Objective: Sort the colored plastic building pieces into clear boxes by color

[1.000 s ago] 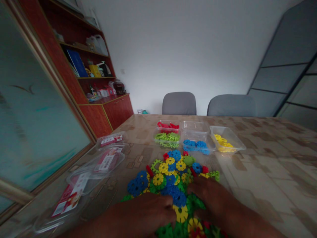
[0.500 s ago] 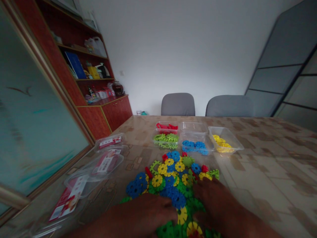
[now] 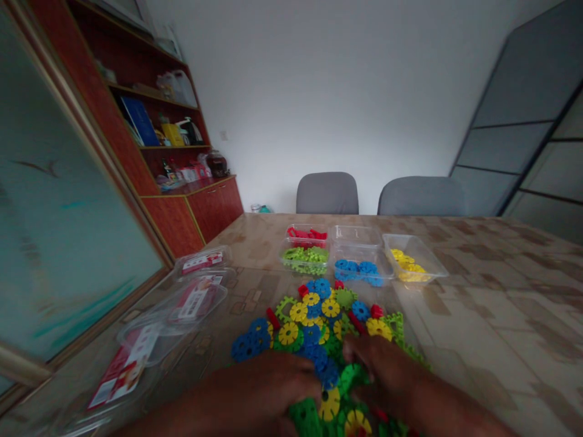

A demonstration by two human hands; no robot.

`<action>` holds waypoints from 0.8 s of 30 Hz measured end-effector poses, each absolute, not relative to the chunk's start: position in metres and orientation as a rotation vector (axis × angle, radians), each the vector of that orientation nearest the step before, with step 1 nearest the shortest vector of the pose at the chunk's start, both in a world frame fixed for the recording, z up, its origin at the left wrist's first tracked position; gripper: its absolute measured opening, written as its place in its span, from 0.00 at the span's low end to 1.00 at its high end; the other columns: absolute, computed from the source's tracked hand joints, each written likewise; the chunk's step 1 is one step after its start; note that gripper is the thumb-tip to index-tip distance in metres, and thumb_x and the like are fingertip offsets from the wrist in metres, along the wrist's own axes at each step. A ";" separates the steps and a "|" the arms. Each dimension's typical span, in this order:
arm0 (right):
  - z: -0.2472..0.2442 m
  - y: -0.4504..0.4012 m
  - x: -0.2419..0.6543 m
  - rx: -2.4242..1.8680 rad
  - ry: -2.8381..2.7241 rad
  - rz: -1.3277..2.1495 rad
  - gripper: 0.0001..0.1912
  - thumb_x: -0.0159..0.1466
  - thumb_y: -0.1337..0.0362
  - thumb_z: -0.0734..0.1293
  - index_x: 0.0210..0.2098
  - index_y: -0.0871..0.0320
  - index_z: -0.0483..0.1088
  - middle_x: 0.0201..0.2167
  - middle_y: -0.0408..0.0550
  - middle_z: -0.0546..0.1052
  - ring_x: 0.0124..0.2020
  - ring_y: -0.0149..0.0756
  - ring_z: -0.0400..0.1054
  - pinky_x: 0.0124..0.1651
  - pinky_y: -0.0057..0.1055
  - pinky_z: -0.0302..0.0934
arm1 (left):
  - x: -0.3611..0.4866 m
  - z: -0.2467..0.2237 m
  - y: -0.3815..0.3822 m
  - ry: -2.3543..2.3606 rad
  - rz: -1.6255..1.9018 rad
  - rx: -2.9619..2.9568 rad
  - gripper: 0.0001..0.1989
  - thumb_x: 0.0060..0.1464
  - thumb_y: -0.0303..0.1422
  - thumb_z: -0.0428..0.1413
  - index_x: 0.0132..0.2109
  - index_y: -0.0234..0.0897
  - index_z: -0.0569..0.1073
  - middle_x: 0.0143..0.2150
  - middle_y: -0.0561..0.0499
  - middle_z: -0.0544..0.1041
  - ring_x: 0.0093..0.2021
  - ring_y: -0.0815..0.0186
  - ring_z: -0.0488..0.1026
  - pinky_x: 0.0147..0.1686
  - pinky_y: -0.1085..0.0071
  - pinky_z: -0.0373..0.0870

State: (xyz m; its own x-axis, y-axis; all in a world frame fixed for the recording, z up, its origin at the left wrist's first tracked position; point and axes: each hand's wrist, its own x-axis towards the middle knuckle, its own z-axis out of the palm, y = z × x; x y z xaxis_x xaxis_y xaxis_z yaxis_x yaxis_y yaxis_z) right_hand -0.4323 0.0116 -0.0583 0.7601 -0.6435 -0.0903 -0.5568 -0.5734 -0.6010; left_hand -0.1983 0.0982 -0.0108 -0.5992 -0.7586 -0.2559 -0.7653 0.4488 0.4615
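Note:
A heap of plastic interlocking pieces lies on the table, with blue discs, yellow flower-shaped discs, green pieces and red pieces mixed together. My left hand reaches in at the near left of the heap. Its fingers curl around dark green pieces at the bottom of the view; the thumb is partly hidden. From the right comes my right hand, finger and thumb closing on a bright green piece. Dim light and blur hide the exact contact.
Behind the heap stand clear tubs holding red pieces, light green pieces, blue discs and yellow discs. Clear lids with labels lie along the left. Two grey chairs stand beyond the table.
My right hand has shifted slightly left and its finger and thumb have drawn around a green piece. The left hand has barely moved, and a green piece shows more clearly beneath it.

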 end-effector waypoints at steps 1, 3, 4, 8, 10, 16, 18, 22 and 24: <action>-0.062 0.008 -0.431 -2.317 0.865 -0.217 0.15 0.50 0.77 0.69 0.36 0.58 0.69 0.31 0.42 0.71 0.33 0.36 0.65 0.32 0.28 0.54 | -0.197 -0.011 0.096 2.651 0.898 -1.420 0.16 0.51 0.27 0.64 0.47 0.40 0.72 0.48 0.49 0.75 0.48 0.57 0.72 0.41 0.70 0.64; -0.066 0.002 -0.429 -2.276 0.799 -0.303 0.13 0.49 0.76 0.68 0.34 0.59 0.67 0.27 0.40 0.69 0.30 0.33 0.63 0.29 0.27 0.50 | -0.195 -0.011 0.091 2.623 0.978 -1.514 0.13 0.53 0.25 0.62 0.45 0.40 0.73 0.46 0.50 0.75 0.47 0.59 0.72 0.42 0.71 0.64; -0.066 -0.001 -0.428 -2.250 0.768 -0.357 0.12 0.50 0.76 0.67 0.33 0.59 0.67 0.27 0.40 0.69 0.30 0.33 0.63 0.30 0.27 0.50 | -0.194 -0.012 0.088 2.617 1.016 -1.578 0.12 0.53 0.24 0.60 0.45 0.40 0.73 0.45 0.50 0.75 0.47 0.60 0.72 0.43 0.71 0.63; -0.062 -0.006 -0.424 -2.088 0.672 -0.501 0.05 0.57 0.70 0.64 0.34 0.59 0.66 0.29 0.41 0.68 0.30 0.32 0.62 0.30 0.26 0.55 | -0.190 -0.020 0.078 2.669 1.139 -1.842 0.11 0.55 0.25 0.56 0.46 0.39 0.72 0.45 0.52 0.74 0.47 0.62 0.70 0.46 0.71 0.61; -0.062 -0.006 -0.422 -1.959 0.661 -0.489 0.03 0.59 0.66 0.63 0.34 0.58 0.64 0.27 0.40 0.65 0.25 0.28 0.60 0.25 0.24 0.56 | -0.190 -0.025 0.074 2.669 1.193 -1.949 0.10 0.56 0.28 0.55 0.46 0.38 0.72 0.45 0.51 0.74 0.46 0.62 0.69 0.44 0.70 0.61; -0.068 -0.002 -0.416 -1.715 0.630 -0.434 0.14 0.64 0.53 0.64 0.40 0.58 0.63 0.23 0.39 0.66 0.20 0.27 0.64 0.20 0.21 0.57 | -0.199 -0.040 0.068 2.641 1.366 -2.148 0.05 0.52 0.29 0.55 0.39 0.37 0.71 0.32 0.55 0.70 0.35 0.66 0.67 0.34 0.73 0.58; -0.068 0.000 -0.414 -1.682 0.595 -0.420 0.18 0.65 0.49 0.63 0.41 0.59 0.63 0.22 0.40 0.69 0.21 0.29 0.66 0.22 0.22 0.61 | -0.202 -0.047 0.066 2.632 1.453 -2.203 0.05 0.50 0.28 0.56 0.37 0.37 0.69 0.29 0.56 0.67 0.32 0.67 0.65 0.31 0.74 0.57; -0.065 0.005 -0.408 -1.730 0.622 -0.434 0.17 0.61 0.51 0.66 0.38 0.59 0.64 0.24 0.41 0.69 0.21 0.29 0.65 0.23 0.23 0.62 | -0.208 -0.064 0.064 2.681 1.501 -2.275 0.10 0.47 0.26 0.59 0.36 0.37 0.66 0.31 0.57 0.67 0.32 0.69 0.64 0.30 0.75 0.56; -0.064 0.007 -0.406 -1.776 0.661 -0.459 0.14 0.60 0.54 0.67 0.36 0.59 0.65 0.24 0.41 0.68 0.21 0.29 0.64 0.23 0.23 0.60 | -0.211 -0.068 0.064 2.700 1.497 -2.301 0.12 0.46 0.24 0.59 0.37 0.38 0.65 0.31 0.58 0.67 0.32 0.69 0.64 0.30 0.75 0.57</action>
State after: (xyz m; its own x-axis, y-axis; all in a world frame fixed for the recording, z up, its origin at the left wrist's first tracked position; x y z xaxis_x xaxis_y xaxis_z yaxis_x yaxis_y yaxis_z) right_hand -0.4060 0.0070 -0.0643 0.7669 -0.6414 -0.0213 -0.2045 -0.2128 -0.9555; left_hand -0.2113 0.0645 -0.0675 -0.1312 -0.9902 0.0472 -0.4844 0.1056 0.8684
